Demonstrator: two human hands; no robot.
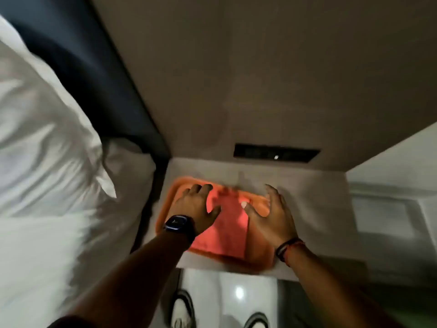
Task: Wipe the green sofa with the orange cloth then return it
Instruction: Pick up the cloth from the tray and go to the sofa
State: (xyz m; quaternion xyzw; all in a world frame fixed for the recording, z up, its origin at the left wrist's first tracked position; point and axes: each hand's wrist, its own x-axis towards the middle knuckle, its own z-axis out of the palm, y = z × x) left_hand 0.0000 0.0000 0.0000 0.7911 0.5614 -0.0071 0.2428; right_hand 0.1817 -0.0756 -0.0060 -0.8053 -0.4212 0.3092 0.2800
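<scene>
A folded orange cloth [227, 230] lies in an orange tray [257, 256] on a white bedside shelf [314, 209]. My left hand [196, 204], with a dark watch on the wrist, hovers over the tray's left part, fingers spread above the cloth's far end. My right hand [269, 214], with a band on the wrist, is spread over the tray's right part, thumb near the cloth. Neither hand grips anything. The picture is blurred by motion. No green sofa is in view.
A bed with white pillows and bedding [47, 162] and a dark headboard [99, 79] fills the left. A beige wall with a black switch panel [275, 153] rises behind the shelf. Below are glossy floor tiles [238, 292] and my shoes [183, 308].
</scene>
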